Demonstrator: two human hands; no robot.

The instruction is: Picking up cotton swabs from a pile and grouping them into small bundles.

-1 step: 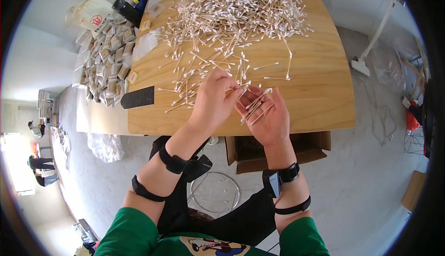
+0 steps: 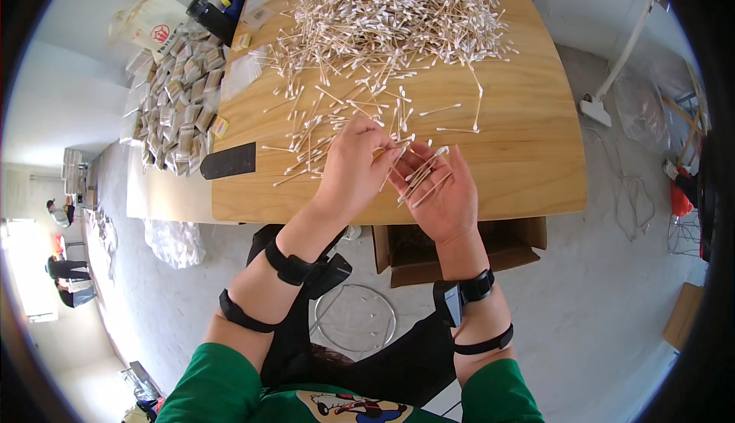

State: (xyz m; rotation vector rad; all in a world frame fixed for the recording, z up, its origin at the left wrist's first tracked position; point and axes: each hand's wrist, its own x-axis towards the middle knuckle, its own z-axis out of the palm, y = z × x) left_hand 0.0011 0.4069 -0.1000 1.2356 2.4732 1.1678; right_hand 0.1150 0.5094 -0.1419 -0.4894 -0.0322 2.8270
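My left hand (image 2: pixel 354 161) is closed in a pinch on a cotton swab (image 2: pixel 394 166) close to the fingertips of my right hand. My right hand (image 2: pixel 446 193) is palm up with fingers curled and thumb held out. Several wooden-stick cotton swabs (image 2: pixel 423 177) with white tips lie across its palm and fingers. Beyond both hands, loose swabs (image 2: pixel 312 136) are scattered on the wooden table (image 2: pixel 528 163). A large heap of cotton swabs (image 2: pixel 398 17) covers the far part of the table.
At the left lies a pile of small clear packs of swabs (image 2: pixel 172 109), with a black strip (image 2: pixel 228 161) nearer me. A black bottle (image 2: pixel 210 17) and a cloth bag (image 2: pixel 153 25) stand behind. Under the table's front edge is an open cardboard box (image 2: pixel 406 274).
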